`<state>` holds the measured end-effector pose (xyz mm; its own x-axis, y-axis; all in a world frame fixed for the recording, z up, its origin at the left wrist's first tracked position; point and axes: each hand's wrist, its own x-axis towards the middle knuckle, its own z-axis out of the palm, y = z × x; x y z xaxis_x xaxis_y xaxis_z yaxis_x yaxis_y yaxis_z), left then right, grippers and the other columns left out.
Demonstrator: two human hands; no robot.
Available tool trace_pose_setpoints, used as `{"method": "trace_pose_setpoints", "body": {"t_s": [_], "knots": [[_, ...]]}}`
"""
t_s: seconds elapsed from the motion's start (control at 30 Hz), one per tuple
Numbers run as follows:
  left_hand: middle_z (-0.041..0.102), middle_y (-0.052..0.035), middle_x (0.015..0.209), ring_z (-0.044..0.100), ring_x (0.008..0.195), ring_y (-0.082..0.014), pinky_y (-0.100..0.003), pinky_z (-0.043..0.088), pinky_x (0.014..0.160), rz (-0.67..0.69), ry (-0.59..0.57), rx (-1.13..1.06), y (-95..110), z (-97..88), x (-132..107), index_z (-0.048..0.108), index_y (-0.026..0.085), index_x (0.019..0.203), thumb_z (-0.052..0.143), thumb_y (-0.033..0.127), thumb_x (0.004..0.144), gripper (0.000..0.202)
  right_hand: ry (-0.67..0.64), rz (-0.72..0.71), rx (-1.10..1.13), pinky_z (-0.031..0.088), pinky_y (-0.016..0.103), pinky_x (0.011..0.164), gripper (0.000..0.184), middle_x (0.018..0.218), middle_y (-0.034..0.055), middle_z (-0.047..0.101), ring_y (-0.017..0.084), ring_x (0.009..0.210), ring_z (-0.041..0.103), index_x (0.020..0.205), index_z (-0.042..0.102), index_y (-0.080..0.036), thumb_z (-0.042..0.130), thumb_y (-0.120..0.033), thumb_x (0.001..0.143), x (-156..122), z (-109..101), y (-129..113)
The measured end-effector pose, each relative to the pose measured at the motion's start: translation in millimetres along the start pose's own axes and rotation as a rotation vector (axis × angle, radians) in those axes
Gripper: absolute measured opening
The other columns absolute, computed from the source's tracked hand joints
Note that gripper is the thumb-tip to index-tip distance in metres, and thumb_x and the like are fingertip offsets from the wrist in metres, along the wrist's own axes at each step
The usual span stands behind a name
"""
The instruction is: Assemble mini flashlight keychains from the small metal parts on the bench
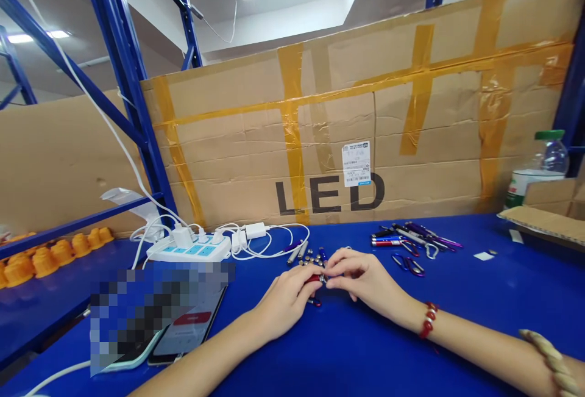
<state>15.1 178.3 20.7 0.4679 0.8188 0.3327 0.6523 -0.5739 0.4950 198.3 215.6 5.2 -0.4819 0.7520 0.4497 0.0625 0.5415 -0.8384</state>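
My left hand (290, 296) is closed around a small red keychain flashlight (314, 278), most of which its fingers hide. From the other side, my right hand (361, 275) pinches the silvery end of the same flashlight between thumb and fingertips. A bit of a red carabiner clip (314, 302) shows just below the fingers. Several small silvery button cells (311, 258) lie on the table behind my left hand, beside some slim metal tubes (297, 252).
Flashlights with carabiner clips (406, 239) lie piled at the back right. Leftward are a white power strip (189, 252) with cables and a phone (187, 330). A cardboard sheet (237, 159) stands behind the blue table (365, 354); a plastic bottle (539, 168) is far right.
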Motion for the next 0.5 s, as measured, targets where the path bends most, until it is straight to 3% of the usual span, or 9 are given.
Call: {"method": "trace_pose_setpoints", "body": {"t_s": [0.5], "knots": [[0.062, -0.0014, 0.099, 0.057, 0.092, -0.0147, -0.026, 0.045, 0.081, -0.002, -0.059, 0.01, -1.7, -1.1, 0.3, 0.053, 0.024, 0.107, 0.035, 0.032, 0.089, 0.027, -0.022, 0.117, 0.023, 0.035, 0.018, 0.036, 0.03, 0.083, 0.0053, 0.057, 0.002, 0.038, 0.043, 0.084, 0.071, -0.017, 0.069, -0.04, 0.066, 3.0, -3.4, 0.2]]}}
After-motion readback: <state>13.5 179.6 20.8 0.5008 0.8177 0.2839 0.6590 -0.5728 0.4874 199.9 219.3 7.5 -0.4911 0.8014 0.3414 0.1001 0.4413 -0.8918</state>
